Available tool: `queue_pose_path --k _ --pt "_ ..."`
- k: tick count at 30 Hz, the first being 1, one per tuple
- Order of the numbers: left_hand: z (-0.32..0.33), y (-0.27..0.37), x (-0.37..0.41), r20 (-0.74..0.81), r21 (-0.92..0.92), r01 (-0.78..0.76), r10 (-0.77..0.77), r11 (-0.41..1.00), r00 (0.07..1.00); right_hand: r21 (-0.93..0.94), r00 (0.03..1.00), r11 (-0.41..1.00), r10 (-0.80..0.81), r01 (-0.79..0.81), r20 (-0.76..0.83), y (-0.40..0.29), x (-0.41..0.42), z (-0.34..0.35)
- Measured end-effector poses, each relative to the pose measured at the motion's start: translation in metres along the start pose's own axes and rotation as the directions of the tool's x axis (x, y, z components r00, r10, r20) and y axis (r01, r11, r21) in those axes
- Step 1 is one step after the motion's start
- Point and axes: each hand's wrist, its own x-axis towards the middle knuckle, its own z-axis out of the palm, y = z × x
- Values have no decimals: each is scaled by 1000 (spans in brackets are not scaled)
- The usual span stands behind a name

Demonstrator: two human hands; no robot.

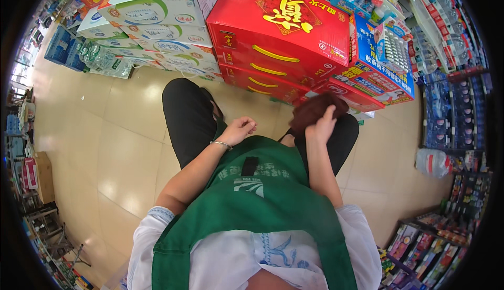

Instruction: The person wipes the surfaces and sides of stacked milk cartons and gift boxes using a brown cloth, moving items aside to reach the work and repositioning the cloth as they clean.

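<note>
A dark brown cloth (317,110), slightly blurred, is gripped in my right hand (323,126) above my right knee, close to the lower front of the stacked red drink cartons (275,26). My left hand (237,129) hangs over my lap with its fingers loosely curled and nothing visible in it; a metal bangle (221,144) circles that wrist. A green apron (260,207) covers my front. Yellow handles (275,53) run along the faces of the red cartons.
White milk cartons (169,18) are piled left of the red ones, beside shrink-wrapped water bottles (104,61). A blue carton (393,77) with small packs on top stands at the right. Shelves of water bottles (437,113) line the right side. Tiled floor (126,152) surrounds me.
</note>
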Motion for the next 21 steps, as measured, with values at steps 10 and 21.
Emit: queue_pose_path --k 10,21 --pt "-3 7 -10 36 404 -193 196 894 980 259 907 895 403 -364 -120 155 22 144" --pt "-24 17 -29 -117 405 -77 135 911 984 -263 427 583 774 -768 468 207 -68 252"
